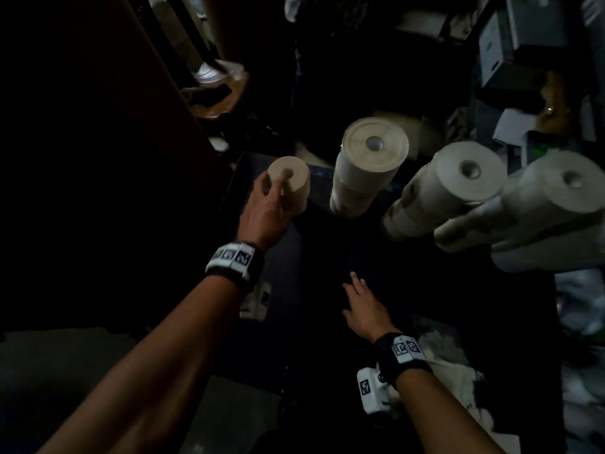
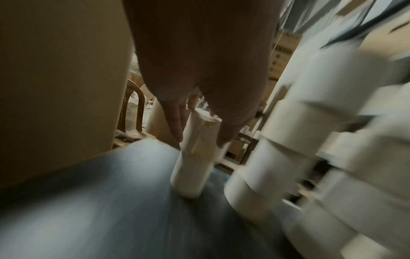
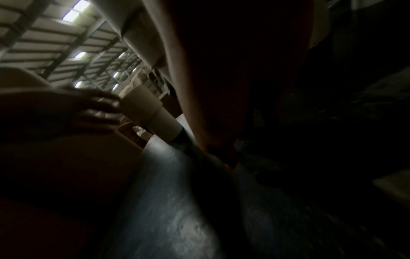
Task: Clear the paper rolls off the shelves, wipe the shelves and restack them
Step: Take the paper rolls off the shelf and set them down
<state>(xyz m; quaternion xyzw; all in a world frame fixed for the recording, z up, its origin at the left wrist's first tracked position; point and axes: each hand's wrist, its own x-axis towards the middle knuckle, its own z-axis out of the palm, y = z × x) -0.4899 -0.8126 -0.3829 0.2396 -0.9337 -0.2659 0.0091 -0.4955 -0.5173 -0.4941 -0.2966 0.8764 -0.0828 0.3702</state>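
In the head view my left hand (image 1: 266,204) grips a tan paper roll (image 1: 293,186) from its left side, thumb on the top face near the core. The roll stands at the left end of the dark shelf surface (image 1: 327,244). The right wrist view shows those fingers (image 3: 97,108) curved over the roll (image 3: 66,157). My right hand (image 1: 358,296) lies flat and open on the shelf, holding nothing. A stack of white rolls (image 1: 370,165) stands just right of the tan roll, seen too in the left wrist view (image 2: 195,157).
Two more tall stacks of white rolls (image 1: 448,188) (image 1: 550,211) lean at the right. A dark wooden panel (image 1: 98,158) closes off the left side. Boxes (image 1: 510,44) and clutter sit behind, crumpled cloth (image 1: 451,365) near my right wrist. The scene is very dim.
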